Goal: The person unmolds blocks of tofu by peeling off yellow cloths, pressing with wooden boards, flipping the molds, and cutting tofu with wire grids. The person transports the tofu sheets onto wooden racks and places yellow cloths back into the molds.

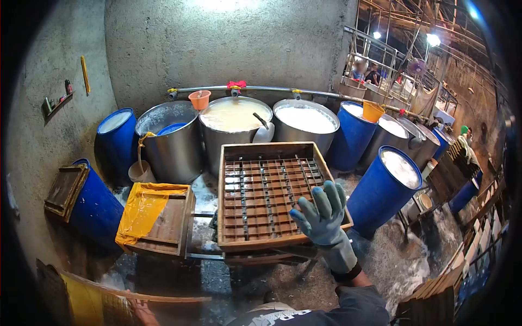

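Note:
My right hand (324, 214), in a grey-blue rubber glove with blue fingertips, is raised with its fingers spread and holds nothing. It is over the right front corner of a shallow wooden tray (288, 240), which is divided by a grid of thin wooden slats. At the lower left, my bare left hand (142, 312) grips the edge of a wooden board (174, 299) with a yellow face. The board is tilted, and its lower part runs out of view.
Steel drums (232, 130) with whitish contents line the wall, below a pipe (261, 91) with taps. Blue barrels (370, 190) stand right and left. A yellow cloth (144, 209) drapes a wooden box (168, 220). White residue marks the floor. Other people are in the far background.

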Demonstrator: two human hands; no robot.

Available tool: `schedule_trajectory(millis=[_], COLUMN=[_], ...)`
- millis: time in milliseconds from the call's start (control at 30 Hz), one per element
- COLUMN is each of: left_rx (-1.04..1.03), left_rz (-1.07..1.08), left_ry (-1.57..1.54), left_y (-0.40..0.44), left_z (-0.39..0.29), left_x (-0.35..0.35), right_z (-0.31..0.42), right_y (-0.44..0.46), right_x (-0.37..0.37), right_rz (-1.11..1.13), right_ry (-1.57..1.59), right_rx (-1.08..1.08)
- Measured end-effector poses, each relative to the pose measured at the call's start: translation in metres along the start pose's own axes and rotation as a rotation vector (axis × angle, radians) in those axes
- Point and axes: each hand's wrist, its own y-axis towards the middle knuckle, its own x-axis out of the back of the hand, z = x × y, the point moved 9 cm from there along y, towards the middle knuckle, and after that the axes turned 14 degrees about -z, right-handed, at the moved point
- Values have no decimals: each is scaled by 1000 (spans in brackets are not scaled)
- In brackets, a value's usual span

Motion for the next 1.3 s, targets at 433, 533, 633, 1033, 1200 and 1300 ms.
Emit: schedule_trajectory(millis=[433, 533, 633, 1033, 1200, 1300], left_rx=[295, 280, 245, 347, 328, 364], left_rz=[-202, -274, -291, -670, -610, -699], left_ry=[-288, -311, -370, -282, -427, -574], left_y=[17, 6, 23, 90, 164, 210], left_z=[16, 0, 19, -29, 15, 57], left_x=[102, 99, 116, 222, 286, 335], right_z=[371, 497, 605, 845, 888, 903], right_y=[-48, -10, -22, -48, 14, -10], right_x=[-86, -80, -85, -126, -172, -228], right_rz=[795, 775, 850, 1128, 1043, 1112], right_ry=[1164, 1390, 1454, 1581, 1818, 1584], right_rx=[-476, -241, -56, 408, 137, 51])
